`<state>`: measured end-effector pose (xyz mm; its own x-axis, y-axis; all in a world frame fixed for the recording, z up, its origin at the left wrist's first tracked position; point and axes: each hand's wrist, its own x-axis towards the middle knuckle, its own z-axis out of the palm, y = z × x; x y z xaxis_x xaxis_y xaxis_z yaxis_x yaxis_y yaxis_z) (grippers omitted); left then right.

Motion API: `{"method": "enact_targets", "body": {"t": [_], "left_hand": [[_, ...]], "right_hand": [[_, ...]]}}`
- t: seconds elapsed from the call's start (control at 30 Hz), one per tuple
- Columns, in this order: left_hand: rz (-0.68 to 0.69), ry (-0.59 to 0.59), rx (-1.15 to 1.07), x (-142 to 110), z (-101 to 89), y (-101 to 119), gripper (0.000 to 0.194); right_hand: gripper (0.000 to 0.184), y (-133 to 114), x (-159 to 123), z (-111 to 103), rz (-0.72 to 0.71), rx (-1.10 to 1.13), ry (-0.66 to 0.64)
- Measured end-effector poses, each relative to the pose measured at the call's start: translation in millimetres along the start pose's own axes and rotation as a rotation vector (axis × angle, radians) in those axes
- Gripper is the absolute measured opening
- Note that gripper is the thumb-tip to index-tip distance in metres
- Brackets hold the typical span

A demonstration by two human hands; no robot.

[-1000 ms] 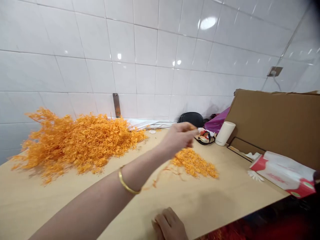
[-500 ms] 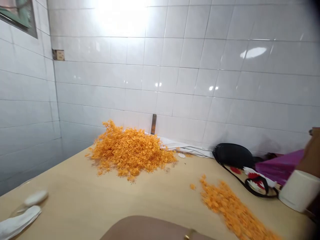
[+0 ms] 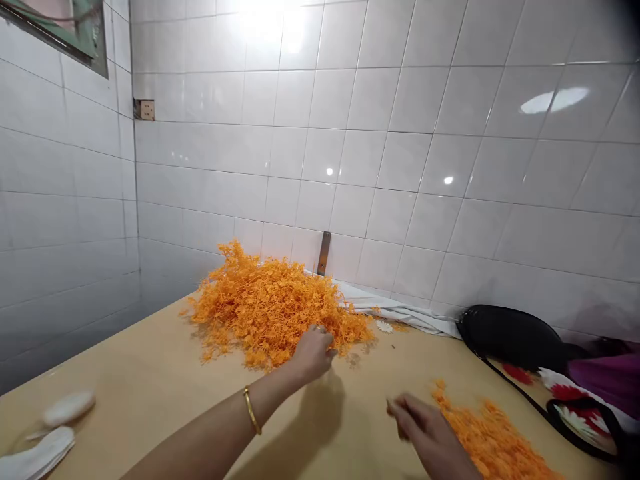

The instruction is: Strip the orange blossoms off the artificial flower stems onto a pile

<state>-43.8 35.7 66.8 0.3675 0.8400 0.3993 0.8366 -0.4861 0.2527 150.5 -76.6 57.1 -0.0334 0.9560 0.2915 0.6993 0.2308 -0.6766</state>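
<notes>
A big heap of orange plastic sprigs (image 3: 273, 307) lies on the pale wooden table (image 3: 150, 380) near the back wall. My left hand (image 3: 313, 353), a gold bangle on its wrist, reaches into the heap's near edge with the fingers curled around some sprigs. A smaller pile of orange bits (image 3: 493, 443) sits at the front right. My right hand (image 3: 425, 433) hovers low just left of that pile; it is smeared by motion and its fingers cannot be read.
A black bag (image 3: 510, 337) with a strap, a flowered cloth (image 3: 575, 393) and a purple bag (image 3: 610, 377) lie at the right. White cloth (image 3: 400, 310) runs along the wall. White oval objects (image 3: 55, 427) rest at the front left. Tiled walls close the corner.
The view has swung left toward the corner. My left hand left the small pile and moved to the big heap. My right hand has come up beside the small pile.
</notes>
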Motion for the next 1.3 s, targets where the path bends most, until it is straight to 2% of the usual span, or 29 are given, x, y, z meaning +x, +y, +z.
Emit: {"method": "enact_targets", "body": {"t": [0.13,0.23,0.33,0.47,0.53,0.63,0.8,0.97,1.07,1.17,1.23,1.3], "left_hand": [[-0.008,0.049,0.036,22,-7.7,-21,0.013],[-0.005,0.048,0.116,42,-12.7,-30,0.022],[0.035,0.008,0.158,61,-13.9,-38,0.050],[0.048,-0.072,0.215,81,-5.7,-52,0.094],[0.037,-0.098,0.239,88,2.4,-62,0.103],[0.016,-0.123,0.259,93,16.0,-77,0.109],[0.004,-0.111,0.271,94,29.8,-90,0.111],[-0.022,-0.073,0.254,90,32.2,-93,0.106],[-0.004,-0.044,0.236,81,28.2,-90,0.099],[0.075,-0.061,0.174,73,14.6,-84,0.091],[0.116,-0.007,0.130,71,0.5,-79,0.073],[0.075,0.140,0.126,74,-13.7,-77,0.051]], "right_hand": [[0.034,9,84,11,0.046,0.161,0.118],[0.031,16,140,33,0.109,0.095,0.349],[0.034,14,189,61,0.154,0.055,0.469],[0.054,8,228,93,0.216,0.040,0.457],[0.046,11,234,98,0.220,0.038,0.409],[0.027,22,233,86,0.177,0.050,0.375],[0.034,38,224,49,0.088,0.110,0.422],[0.038,41,212,38,0.053,0.139,0.465],[0.035,42,204,37,0.069,0.057,0.387],[0.031,39,191,41,0.077,-0.204,0.366],[0.035,30,178,48,-0.009,-0.352,0.448],[0.038,15,165,59,-0.165,-0.425,0.490]]}}
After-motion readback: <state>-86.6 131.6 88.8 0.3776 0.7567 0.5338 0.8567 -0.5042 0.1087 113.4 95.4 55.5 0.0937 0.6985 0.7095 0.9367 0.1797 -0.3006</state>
